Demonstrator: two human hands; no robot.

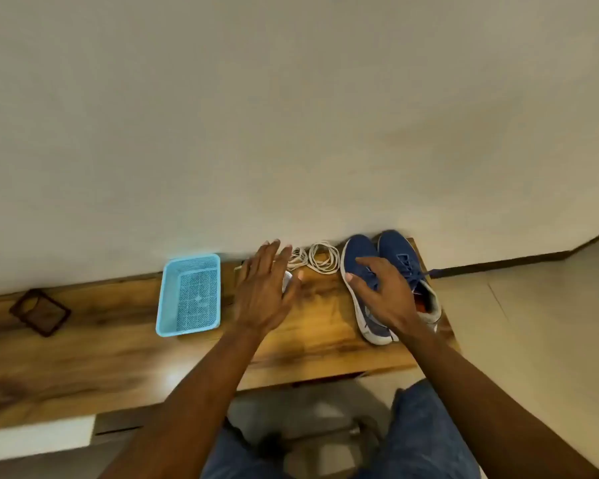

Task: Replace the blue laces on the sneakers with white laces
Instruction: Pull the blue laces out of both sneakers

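Two blue sneakers with blue laces stand side by side at the right end of the wooden bench, the left sneaker (360, 267) and the right sneaker (407, 261), toes toward the wall. Two coils of white laces (322, 259) lie by the wall just left of them. My right hand (384, 295) hovers over the left sneaker with fingers spread and loosely bent, holding nothing that I can see. My left hand (263, 288) is flat and open over the bench between the basket and the laces, partly covering a small white object (287, 281).
A light blue mesh basket (165, 299) sits on the wooden bench (118, 357) left of my left hand. A dark square frame (40, 312) lies at the far left. The wall runs right behind the bench. My knees in jeans are below the bench's front edge.
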